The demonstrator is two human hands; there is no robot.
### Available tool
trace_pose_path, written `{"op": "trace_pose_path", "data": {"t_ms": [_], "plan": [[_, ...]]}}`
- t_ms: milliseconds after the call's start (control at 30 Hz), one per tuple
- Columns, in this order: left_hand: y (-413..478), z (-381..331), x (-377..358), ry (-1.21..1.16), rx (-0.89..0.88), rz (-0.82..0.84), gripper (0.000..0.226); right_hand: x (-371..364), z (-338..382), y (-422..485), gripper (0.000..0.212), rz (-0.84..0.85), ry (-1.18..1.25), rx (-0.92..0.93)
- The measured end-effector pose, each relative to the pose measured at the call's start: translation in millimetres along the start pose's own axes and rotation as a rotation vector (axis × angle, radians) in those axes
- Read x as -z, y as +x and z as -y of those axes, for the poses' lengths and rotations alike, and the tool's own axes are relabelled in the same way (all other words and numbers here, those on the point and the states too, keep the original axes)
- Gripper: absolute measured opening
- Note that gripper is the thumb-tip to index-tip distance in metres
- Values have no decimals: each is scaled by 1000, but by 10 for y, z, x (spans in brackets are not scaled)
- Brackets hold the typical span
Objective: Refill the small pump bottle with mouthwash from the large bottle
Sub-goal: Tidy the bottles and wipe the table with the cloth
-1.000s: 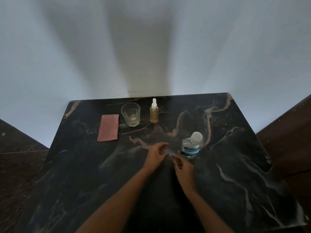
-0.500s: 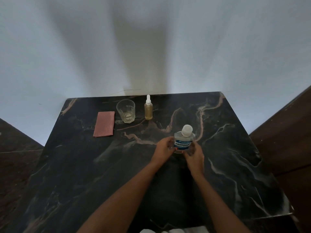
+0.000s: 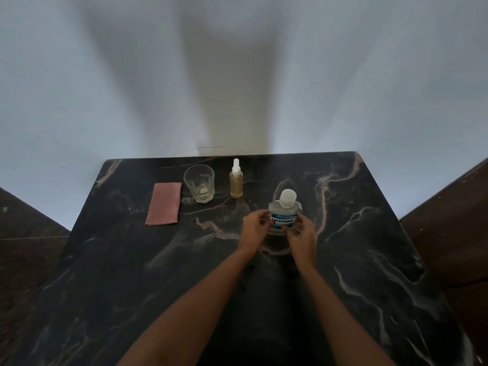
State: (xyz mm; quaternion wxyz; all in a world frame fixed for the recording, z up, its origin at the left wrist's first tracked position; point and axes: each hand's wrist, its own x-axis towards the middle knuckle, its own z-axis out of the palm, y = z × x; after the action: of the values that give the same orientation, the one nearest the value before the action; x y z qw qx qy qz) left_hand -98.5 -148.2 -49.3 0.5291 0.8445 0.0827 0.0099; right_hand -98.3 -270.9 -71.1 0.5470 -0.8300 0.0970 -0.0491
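The large mouthwash bottle (image 3: pixel 284 211), clear with a blue label and a white cap, stands upright on the dark marble table (image 3: pixel 105 260). My left hand (image 3: pixel 254 228) holds its left side and my right hand (image 3: pixel 301 235) holds its right side, fingers curled round the body. The cap is on. The small pump bottle (image 3: pixel 236 182), holding yellowish liquid under a white pump top, stands upright farther back and to the left, untouched.
An empty clear glass (image 3: pixel 200 183) stands left of the pump bottle. A folded pink cloth (image 3: pixel 164 203) lies left of the glass. A white wall rises behind the table's far edge. Dark floor lies on both sides.
My hands moved from the bare tabletop to the large bottle and closed round it. The camera view shifted, so the bottle sits nearer the centre.
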Motion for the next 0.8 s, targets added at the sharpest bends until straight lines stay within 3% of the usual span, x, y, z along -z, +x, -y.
{"op": "trace_pose_path", "data": {"t_ms": [467, 800], "plan": [[899, -125, 48, -38, 54, -70, 29, -415, 243, 927, 38, -11, -13, 39], [1048, -85, -21, -3, 53, -75, 34, -490, 162, 1143, 41, 24, -20, 33]]}}
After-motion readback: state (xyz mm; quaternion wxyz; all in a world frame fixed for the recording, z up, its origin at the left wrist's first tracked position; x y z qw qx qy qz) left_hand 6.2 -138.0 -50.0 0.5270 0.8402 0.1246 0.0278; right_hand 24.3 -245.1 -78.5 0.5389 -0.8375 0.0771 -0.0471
